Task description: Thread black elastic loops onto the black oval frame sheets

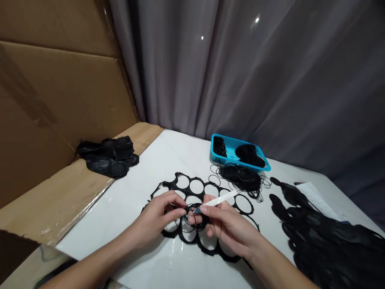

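My left hand [161, 213] pinches a thin black ring [192, 210] over a black punched sheet [207, 192] full of round holes lying on the white table [144, 192]. My right hand [224, 224] grips a white pen-like tool [221, 199], whose dark tip meets the ring between both hands. Both hands' fingers are closed.
A tangle of thin black rings [242, 179] lies behind the sheet, in front of a blue basket [233, 149] holding black pieces. Black sheets [327, 237] are stacked at the right, black discs [108, 157] on cardboard [60, 192] at the left. A grey curtain [255, 72] hangs behind.
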{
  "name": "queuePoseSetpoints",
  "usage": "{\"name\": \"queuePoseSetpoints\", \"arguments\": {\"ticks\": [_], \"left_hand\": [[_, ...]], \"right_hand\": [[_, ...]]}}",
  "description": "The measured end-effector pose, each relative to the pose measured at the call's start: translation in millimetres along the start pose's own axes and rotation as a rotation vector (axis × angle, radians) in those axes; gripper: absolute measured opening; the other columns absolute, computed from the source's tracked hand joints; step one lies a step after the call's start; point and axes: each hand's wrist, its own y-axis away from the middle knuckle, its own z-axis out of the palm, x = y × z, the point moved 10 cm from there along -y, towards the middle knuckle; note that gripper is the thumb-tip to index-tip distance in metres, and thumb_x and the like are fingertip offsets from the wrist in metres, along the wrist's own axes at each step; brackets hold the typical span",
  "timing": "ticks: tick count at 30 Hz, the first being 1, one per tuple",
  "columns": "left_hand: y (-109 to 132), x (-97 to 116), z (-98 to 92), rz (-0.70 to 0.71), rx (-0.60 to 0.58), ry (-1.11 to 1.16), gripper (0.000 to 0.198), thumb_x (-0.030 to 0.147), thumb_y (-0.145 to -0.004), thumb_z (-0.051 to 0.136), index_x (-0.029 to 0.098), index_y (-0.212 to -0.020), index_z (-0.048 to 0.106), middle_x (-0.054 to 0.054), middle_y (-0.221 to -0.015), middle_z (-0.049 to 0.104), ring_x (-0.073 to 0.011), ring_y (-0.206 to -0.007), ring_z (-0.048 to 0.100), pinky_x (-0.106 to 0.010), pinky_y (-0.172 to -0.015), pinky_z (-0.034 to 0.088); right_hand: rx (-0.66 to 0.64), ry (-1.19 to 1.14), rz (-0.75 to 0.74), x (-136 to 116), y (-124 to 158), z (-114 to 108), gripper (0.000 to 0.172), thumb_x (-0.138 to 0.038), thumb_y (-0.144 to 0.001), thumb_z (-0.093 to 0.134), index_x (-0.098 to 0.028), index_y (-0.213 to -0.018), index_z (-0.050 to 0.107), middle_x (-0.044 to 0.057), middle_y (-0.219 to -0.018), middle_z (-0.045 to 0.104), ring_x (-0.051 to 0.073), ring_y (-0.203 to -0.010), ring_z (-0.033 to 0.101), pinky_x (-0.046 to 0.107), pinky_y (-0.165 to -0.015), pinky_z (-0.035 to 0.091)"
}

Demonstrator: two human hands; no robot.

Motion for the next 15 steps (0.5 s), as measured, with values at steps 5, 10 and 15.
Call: {"name": "queuePoseSetpoints", "arguments": {"ticks": [5, 10, 15], "left_hand": [[6.2, -15.5, 13.0, -0.204, -0.106, 0.333, 0.044, 0.059, -0.086, 0.068, 0.015, -0.091, 0.07, -0.003, -0.077, 0.07, -0.0147, -0.066, 0.065, -0.026, -0.066, 0.052], [15.1, -24.3, 15.5, -0.333, -0.098, 0.464, 0.054, 0.063, -0.076, 0.077, 0.014, -0.095, 0.07, -0.007, -0.081, 0.074, -0.0184, -0.07, 0.073, -0.028, -0.068, 0.058], [17.6, -27.0, 15.0, -0.354, -0.087, 0.499, 0.052, 0.061, -0.076, 0.079, 0.014, -0.096, 0.07, -0.006, -0.08, 0.076, -0.0192, -0.071, 0.075, -0.026, -0.064, 0.058]], "right_hand": [[0.016, -0.044, 0.018, 6.7, 5.4, -6.0, 0.028, -0.024, -0.081, 0.081, -0.015, -0.082, 0.054, 0.009, -0.089, 0.072, 0.019, -0.088, 0.074, 0.013, -0.051, 0.054], [0.029, -0.09, 0.013, 7.8, 11.2, -9.9, 0.026, -0.021, -0.082, 0.08, -0.016, -0.082, 0.054, 0.007, -0.087, 0.071, 0.019, -0.09, 0.074, 0.014, -0.055, 0.056], [0.017, -0.124, 0.025, 10.1, 16.6, -9.2, 0.026, -0.019, -0.08, 0.079, -0.016, -0.079, 0.053, 0.011, -0.09, 0.073, 0.021, -0.091, 0.074, 0.017, -0.059, 0.056]]}}
